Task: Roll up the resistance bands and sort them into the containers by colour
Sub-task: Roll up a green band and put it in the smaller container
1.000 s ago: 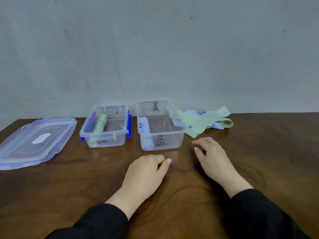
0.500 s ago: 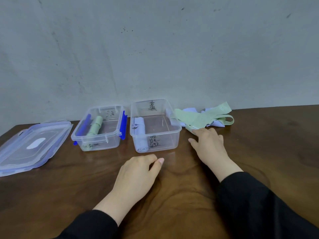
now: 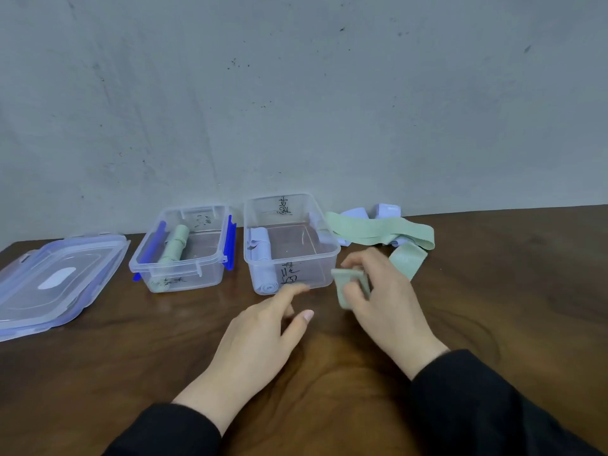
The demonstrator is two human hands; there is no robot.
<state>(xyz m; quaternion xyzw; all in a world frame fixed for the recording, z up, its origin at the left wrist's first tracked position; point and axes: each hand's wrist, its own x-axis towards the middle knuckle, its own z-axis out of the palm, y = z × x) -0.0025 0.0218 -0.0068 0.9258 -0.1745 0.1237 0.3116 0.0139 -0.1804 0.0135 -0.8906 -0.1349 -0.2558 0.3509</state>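
My right hand (image 3: pixel 386 301) grips one end of a pale green resistance band (image 3: pixel 378 230), which trails back to a loose heap with lilac bands (image 3: pixel 388 210) by the wall. My left hand (image 3: pixel 260 337) hovers over the table just left of it, fingers relaxed and holding nothing. Two clear containers stand behind my hands. The left container (image 3: pixel 210 274) holds a rolled green band (image 3: pixel 174 248). The right container (image 3: pixel 329 248) holds a rolled lilac band (image 3: pixel 263 258).
A clear lid with a bluish rim (image 3: pixel 56 284) lies at the far left of the brown wooden table (image 3: pixel 510 307). A grey wall rises right behind the containers. Blue clips line the left container's sides.
My right hand reached to the heap, took hold of the green band's end and pulled it toward me. My left hand lifted its fingers slightly. The camera moved closer.
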